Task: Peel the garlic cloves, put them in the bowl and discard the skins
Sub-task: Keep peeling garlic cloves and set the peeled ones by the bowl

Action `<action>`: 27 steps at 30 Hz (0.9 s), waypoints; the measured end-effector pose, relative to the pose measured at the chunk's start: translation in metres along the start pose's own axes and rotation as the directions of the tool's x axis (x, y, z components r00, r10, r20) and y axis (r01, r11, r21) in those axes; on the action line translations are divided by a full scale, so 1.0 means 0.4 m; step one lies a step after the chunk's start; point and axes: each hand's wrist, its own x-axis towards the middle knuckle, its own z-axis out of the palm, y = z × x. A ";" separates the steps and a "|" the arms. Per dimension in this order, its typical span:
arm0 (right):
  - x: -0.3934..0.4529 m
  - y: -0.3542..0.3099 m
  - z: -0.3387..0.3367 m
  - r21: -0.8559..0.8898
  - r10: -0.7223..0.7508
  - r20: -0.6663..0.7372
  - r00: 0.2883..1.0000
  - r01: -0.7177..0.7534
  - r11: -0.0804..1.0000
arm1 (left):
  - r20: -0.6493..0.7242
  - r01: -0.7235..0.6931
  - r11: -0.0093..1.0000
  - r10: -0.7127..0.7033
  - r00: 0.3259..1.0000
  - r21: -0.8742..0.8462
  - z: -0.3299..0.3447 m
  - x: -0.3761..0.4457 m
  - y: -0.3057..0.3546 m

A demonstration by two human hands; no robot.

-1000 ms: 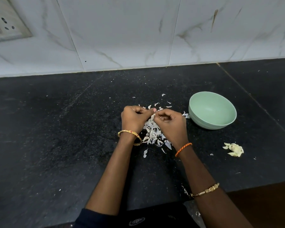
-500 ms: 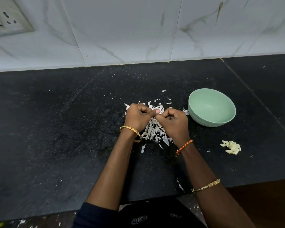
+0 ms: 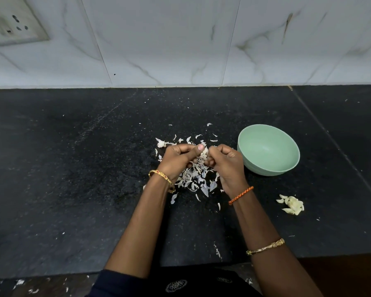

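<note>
My left hand (image 3: 177, 158) and right hand (image 3: 225, 162) meet over the middle of the black bench (image 3: 73, 168), fingers curled, both pinching one garlic clove (image 3: 204, 152) between them. My left thumb lies across the top of it; the clove shows only as a pale bit between the two grips, and I cannot tell how much skin it still wears. Under and around my hands lies a heap of skins (image 3: 194, 179), with loose flakes scattered toward the wall. The green bowl (image 3: 268, 150) sits just right of my right hand, tilted a little, nothing visible inside it. A small pile of peeled cloves (image 3: 292, 205) lies on the bench nearer me, right of my right wrist and apart from the bowl.
</note>
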 end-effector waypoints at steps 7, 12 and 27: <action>0.004 -0.016 -0.012 0.060 0.105 0.028 0.994 -0.106 0.992 | 0.075 0.028 1.000 -0.027 0.997 -0.012 0.001 -0.001 -0.001; 0.001 -0.021 -0.018 0.112 0.185 0.012 0.983 -0.185 0.976 | 0.075 -0.071 0.980 0.058 0.995 0.185 -0.018 -0.002 -0.003; 0.019 -0.032 -0.042 -0.370 -0.069 0.059 0.996 0.086 0.925 | 0.024 -0.068 0.982 0.064 0.998 0.178 -0.025 0.024 -0.006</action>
